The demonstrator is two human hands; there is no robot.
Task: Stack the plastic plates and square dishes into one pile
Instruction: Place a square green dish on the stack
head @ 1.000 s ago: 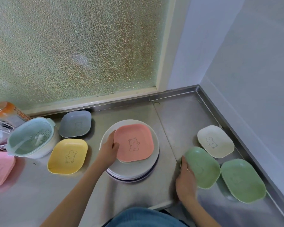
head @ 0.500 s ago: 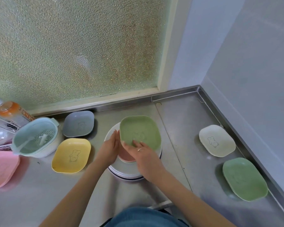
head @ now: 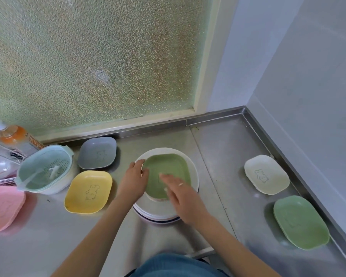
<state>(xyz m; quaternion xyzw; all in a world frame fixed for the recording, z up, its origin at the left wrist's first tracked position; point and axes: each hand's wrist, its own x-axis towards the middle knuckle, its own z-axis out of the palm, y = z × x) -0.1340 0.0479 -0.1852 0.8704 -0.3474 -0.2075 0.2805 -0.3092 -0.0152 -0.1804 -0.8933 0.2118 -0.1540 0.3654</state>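
A pile of round white plates [head: 158,211] stands in the middle of the steel counter. A green square dish [head: 166,166] lies on top of it, covering the pink dish. My left hand [head: 134,180] rests against the green dish's left edge. My right hand [head: 181,196] hovers flat over its near right part, fingers spread, blurred. Loose square dishes lie around: grey [head: 97,152] and yellow [head: 89,191] to the left, pink [head: 3,208] at the far left, cream [head: 266,173] and green [head: 300,221] to the right.
A pale blue colander bowl [head: 44,169] sits left of the grey dish, with a bottle [head: 12,134] and a wire rack [head: 0,182] behind it. A frosted window and raised counter rim close off the back; a wall runs along the right.
My right hand carried a green dish from the right side onto the pile, over the pink dish, and now has let go of it. My left hand stayed at the pile's left edge.
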